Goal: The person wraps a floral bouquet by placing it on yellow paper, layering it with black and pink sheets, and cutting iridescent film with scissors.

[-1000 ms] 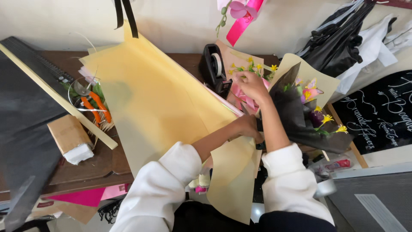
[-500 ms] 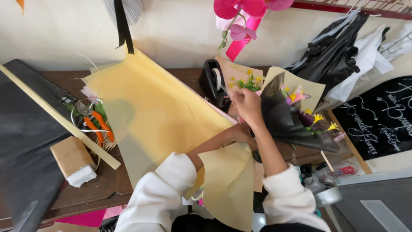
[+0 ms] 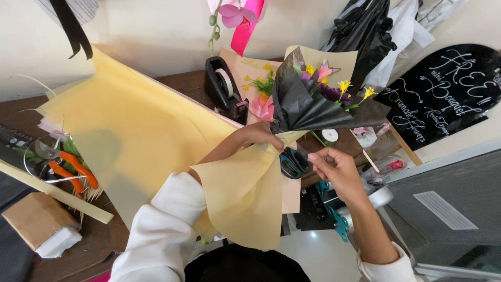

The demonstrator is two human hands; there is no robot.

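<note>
My left hand point(image 3: 257, 136) grips the neck of a bouquet point(image 3: 313, 99). The bouquet has yellow, purple and pink flowers in black paper with pale yellow paper behind. A fan of yellow wrapping paper point(image 3: 245, 198) hangs from the same grip, over my left sleeve. My right hand point(image 3: 334, 166) is a little right of the stems and apart from them. Its thumb and fingers are pinched together, and I cannot make out anything between them. Dark scissors point(image 3: 295, 163) lie on the table edge between my two hands.
A large yellow paper sheet point(image 3: 130, 130) covers the brown table point(image 3: 104, 245). A black tape dispenser point(image 3: 224, 89) stands at the back, and orange pruning shears point(image 3: 73, 168) and a cardboard box point(image 3: 31, 222) lie at left. A black chalkboard sign point(image 3: 443, 99) leans at right.
My right hand has left the flower heads and dropped to the right of the stems. The bouquet has turned more upright in my left hand's grip.
</note>
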